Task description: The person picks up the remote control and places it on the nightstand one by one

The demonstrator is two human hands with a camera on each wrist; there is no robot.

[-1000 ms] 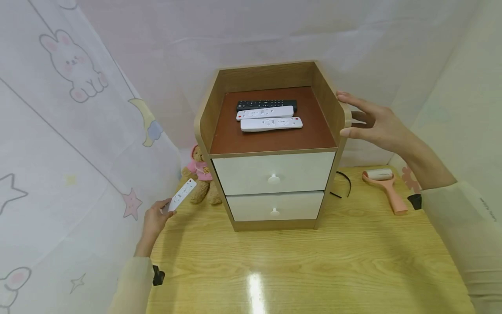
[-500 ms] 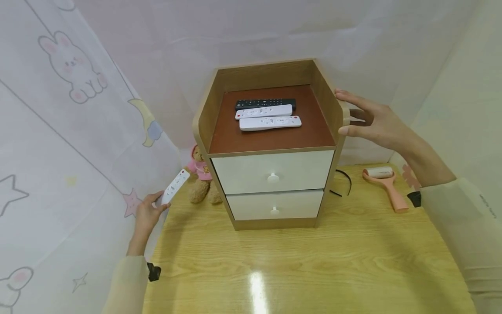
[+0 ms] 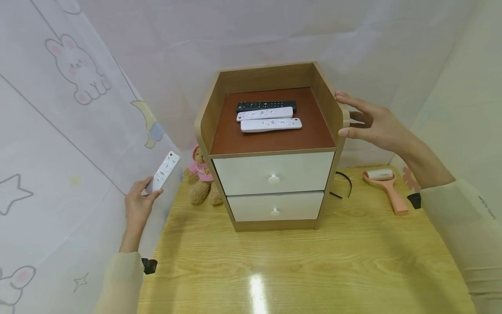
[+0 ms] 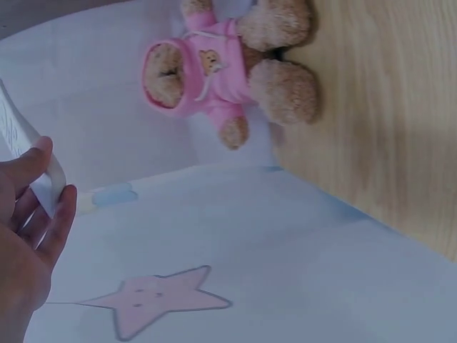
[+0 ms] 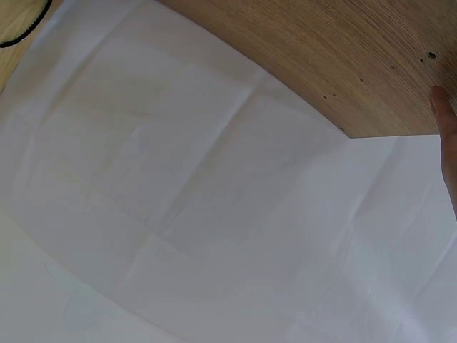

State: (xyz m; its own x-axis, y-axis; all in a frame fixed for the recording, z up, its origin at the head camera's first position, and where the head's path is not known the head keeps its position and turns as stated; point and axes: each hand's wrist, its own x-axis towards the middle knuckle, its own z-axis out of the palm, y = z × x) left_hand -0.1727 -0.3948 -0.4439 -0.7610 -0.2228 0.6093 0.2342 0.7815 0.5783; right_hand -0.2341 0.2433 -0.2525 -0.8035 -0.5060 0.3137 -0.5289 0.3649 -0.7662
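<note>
In the head view my left hand [image 3: 137, 205] pinches a white remote control [image 3: 162, 173] near its lower end, at the left beside the patterned wall. Its buttons and red dot face up. The left wrist view shows my thumb on the face of the remote [image 4: 46, 179] and fingers beneath. My right hand [image 3: 376, 124] rests against the outside of the right side panel of a small wooden cabinet [image 3: 327, 104], fingers spread, thumb at its front edge. On the cabinet's brown top lie a black remote [image 3: 266, 105], a white remote [image 3: 264, 114] and another white remote [image 3: 271, 125].
Two white drawers [image 3: 255, 172] with knobs are closed. A teddy bear [image 3: 201, 174] in a pink hoodie sits left of the cabinet. To the right, on the wooden table [image 3: 313, 266], lie a black headband [image 3: 349, 183] and an orange lint roller [image 3: 392, 194]. Cloth walls stand around.
My left hand has moved left and up, away from the cabinet, carrying the white remote. The right hand stays at the side panel.
</note>
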